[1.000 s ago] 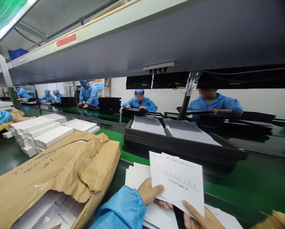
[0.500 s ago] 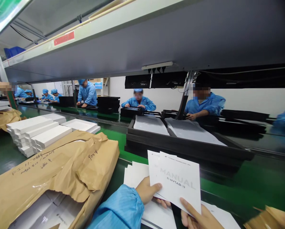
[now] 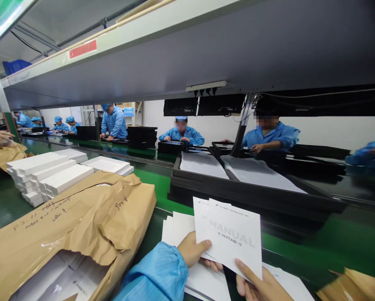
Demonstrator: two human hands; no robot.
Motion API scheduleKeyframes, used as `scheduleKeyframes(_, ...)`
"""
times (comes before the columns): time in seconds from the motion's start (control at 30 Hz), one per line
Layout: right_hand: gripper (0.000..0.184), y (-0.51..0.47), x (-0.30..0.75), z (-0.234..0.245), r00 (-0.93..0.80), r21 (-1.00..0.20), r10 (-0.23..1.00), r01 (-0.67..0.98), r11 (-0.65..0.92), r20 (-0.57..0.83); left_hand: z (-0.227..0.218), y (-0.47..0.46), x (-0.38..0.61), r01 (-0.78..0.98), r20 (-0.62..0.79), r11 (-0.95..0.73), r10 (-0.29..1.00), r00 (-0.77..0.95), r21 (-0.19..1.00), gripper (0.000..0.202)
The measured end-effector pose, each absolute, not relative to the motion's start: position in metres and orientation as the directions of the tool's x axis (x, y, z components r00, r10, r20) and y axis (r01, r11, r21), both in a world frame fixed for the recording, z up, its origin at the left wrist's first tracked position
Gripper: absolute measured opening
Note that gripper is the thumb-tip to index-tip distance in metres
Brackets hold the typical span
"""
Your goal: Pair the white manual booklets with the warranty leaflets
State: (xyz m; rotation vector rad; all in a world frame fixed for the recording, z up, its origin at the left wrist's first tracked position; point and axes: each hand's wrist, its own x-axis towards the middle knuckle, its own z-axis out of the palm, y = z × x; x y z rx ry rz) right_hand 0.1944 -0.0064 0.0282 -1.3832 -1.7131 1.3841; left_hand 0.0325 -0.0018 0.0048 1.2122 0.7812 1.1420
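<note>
My left hand [image 3: 192, 251] pinches a few white printed manuals near their lower left corner, thumb on top and fingers beneath. The front manual [image 3: 233, 234] reads "MANUAL" and "HYTAB", and it overlaps another manual [image 3: 200, 217] behind it. My right hand [image 3: 259, 285] grips the front manual at its lower right edge, with the thumb on its face. Below my hands lie a stack of white booklets [image 3: 176, 228] and more white sheets [image 3: 284, 278] at the right. Part of my right hand is cut off by the frame's bottom edge.
A torn brown paper package [image 3: 90, 213] with printed sheets inside fills the left. Behind it are stacked white boxes [image 3: 54, 171]. Black trays [image 3: 206, 188] holding grey-white sheets stand on the green conveyor ahead. A shelf [image 3: 181, 54] hangs overhead. Co-workers in blue sit opposite.
The black trays have shifted slightly to the right. A co-worker's hand at the far left has come down toward the brown package there. My hands keep nearly the same grip.
</note>
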Motion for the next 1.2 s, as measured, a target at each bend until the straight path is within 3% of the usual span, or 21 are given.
scheduleKeyframes(1.2,0.047,-0.0076,0.1941,0.0277,-0.331,-0.918,0.931,0.395,-0.014,-0.157,0.0118,-0.0061,0.0321,-0.211,0.146,-0.084,0.944,0.296,0.974,0.052)
